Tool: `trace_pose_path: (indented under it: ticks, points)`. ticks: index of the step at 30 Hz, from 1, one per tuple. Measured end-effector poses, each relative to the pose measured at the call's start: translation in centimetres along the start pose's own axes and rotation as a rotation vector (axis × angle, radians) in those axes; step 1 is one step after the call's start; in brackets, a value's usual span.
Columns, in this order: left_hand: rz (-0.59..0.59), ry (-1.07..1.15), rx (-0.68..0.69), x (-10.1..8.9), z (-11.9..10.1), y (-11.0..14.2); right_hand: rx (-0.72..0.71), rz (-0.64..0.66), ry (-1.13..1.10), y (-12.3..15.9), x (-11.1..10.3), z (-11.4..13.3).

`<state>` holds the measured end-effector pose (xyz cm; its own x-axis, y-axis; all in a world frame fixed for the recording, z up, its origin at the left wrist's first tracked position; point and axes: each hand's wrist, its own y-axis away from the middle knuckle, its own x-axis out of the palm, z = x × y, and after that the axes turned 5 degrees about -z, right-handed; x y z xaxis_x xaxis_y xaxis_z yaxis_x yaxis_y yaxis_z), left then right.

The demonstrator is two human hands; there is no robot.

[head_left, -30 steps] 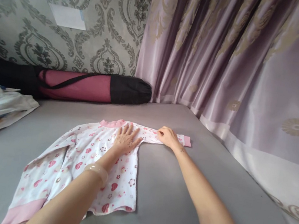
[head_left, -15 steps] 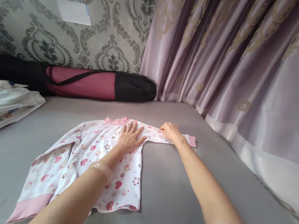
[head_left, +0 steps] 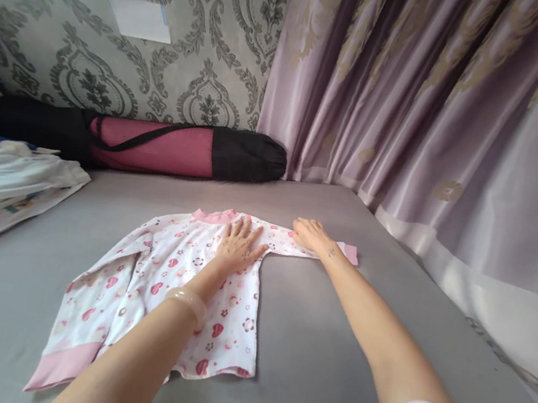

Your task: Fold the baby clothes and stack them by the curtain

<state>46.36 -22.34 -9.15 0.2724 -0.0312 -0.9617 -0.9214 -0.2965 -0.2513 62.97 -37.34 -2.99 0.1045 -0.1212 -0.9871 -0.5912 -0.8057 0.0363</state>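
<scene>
A white, long-sleeved fabric shirt with red hearts and pink trim [head_left: 165, 270] lies at the view's seven o'clock on a grey sheet [head_left: 328, 345]. The left hand [head_left: 238, 249] rests flat on it, fingers splayed; the right hand [head_left: 313, 236], fingers curled, touches its two-o'clock sleeve [head_left: 281, 240], any grip unclear.

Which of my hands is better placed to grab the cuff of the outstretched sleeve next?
Probably your right hand: it's at that sleeve, close to its pink cuff. Your left hand lies spread flat on the shirt, farther from the cuff.
</scene>
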Motion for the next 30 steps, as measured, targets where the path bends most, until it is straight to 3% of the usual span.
trace_pose_path:
  ticks: [9,15,19,22,26,28,30]
  points:
    - [0.011,0.021,-0.013,0.2,0.1,0.0,0.141,-0.124,-0.135,0.5,2.6,-0.5]
    - [-0.017,0.044,-0.003,0.2,0.1,0.0,0.131,-0.264,-0.238,3.1,4.3,-4.1]
    - [0.016,0.051,-0.005,0.1,0.0,0.0,0.412,-0.223,-0.109,6.6,4.3,-7.1]
    - [-0.012,0.032,0.010,-0.5,-0.4,0.1,0.507,-0.358,-0.128,8.5,3.9,-7.6]
    - [-0.189,-0.036,0.134,-2.4,-1.2,0.7,0.415,-0.423,-0.180,8.7,3.1,-3.7]
    - [-0.216,-0.044,0.144,-3.8,-1.2,1.5,0.286,-0.440,-0.260,8.4,2.7,0.1]
    - [-0.217,-0.028,0.052,-5.4,-0.4,2.9,0.113,-0.422,-0.366,8.3,2.2,4.4]
